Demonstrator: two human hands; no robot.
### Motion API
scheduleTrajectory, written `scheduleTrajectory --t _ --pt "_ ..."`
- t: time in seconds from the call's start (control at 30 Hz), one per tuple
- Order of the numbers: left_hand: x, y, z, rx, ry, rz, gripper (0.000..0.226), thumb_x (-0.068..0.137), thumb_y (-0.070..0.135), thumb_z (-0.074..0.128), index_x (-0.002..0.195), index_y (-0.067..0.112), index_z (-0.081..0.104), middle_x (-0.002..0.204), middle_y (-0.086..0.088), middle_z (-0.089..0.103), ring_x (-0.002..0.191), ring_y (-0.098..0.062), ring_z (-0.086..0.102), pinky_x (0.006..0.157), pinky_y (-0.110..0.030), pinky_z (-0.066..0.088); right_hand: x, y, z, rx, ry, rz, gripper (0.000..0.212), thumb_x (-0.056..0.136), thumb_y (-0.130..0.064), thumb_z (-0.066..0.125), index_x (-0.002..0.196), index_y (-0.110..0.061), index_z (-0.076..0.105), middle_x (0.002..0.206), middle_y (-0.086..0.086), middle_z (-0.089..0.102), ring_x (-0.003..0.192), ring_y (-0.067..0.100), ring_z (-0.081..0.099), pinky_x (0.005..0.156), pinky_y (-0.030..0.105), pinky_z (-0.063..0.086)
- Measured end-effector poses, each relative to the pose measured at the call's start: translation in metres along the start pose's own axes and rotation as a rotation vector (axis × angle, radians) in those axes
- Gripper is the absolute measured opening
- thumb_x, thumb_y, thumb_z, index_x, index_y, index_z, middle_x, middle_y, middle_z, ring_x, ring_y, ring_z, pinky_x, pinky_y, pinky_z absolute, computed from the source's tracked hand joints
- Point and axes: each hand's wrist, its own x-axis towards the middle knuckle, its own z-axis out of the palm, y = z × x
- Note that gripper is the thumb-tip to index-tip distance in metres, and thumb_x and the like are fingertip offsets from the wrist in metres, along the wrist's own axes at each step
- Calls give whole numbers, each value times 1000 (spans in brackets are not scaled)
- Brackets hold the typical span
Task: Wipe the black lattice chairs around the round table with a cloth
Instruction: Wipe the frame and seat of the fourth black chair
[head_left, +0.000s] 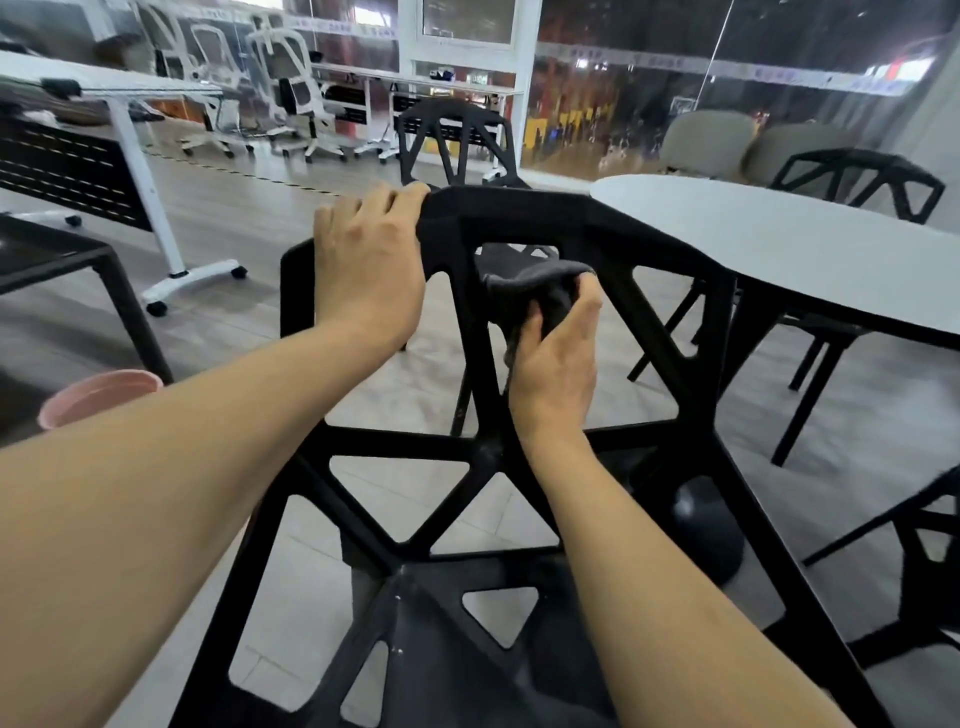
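A black lattice chair (545, 223) fills the middle of the head view, its backrest toward me. My left hand (371, 270) grips the top left edge of the backrest. My right hand (558, 358) holds a dark grey cloth (535, 293) bunched against a slanted bar of the backrest, just under the top rail. The round white table (779, 239) stands to the right behind the chair. Other black lattice chairs stand around it: one beyond at the back (452, 140), one at the far right (862, 182), and part of one at the lower right (924, 545).
A pink bucket (98, 397) stands on the floor at the left beside a black bench (62, 254). A white desk on castors (135, 119) and white office chairs (291, 88) are at the back left. Grey upholstered chairs (711, 143) stand behind the table by a glass wall.
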Motion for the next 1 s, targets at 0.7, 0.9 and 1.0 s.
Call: scheduleTrajectory --t 0.7,0.9,1.0 --pt "0 0 -1 19 -9 0 48 99 2 38 142 22 49 129 -9 56 115 -35 50 96 -41 31 -47 55 -16 -310 -115 -393 55 99 0 50 152 -8 41 104 18 56 87 34 51 78 49 48" --pt "0 -2 -14 -23 -111 64 55 96 1 41 148 20 42 137 -10 53 120 -38 49 100 -44 32 -39 35 -51 -22 -81 -206 41 104 -7 46 144 -12 51 117 10 54 107 20 53 98 15 39" --pt "-33 -12 -34 -13 -112 76 66 93 4 46 156 15 29 156 -10 37 139 -36 37 112 -46 28 -41 17 -74 85 119 -155 43 100 -3 49 143 -4 47 129 15 50 119 0 44 104 5 27"
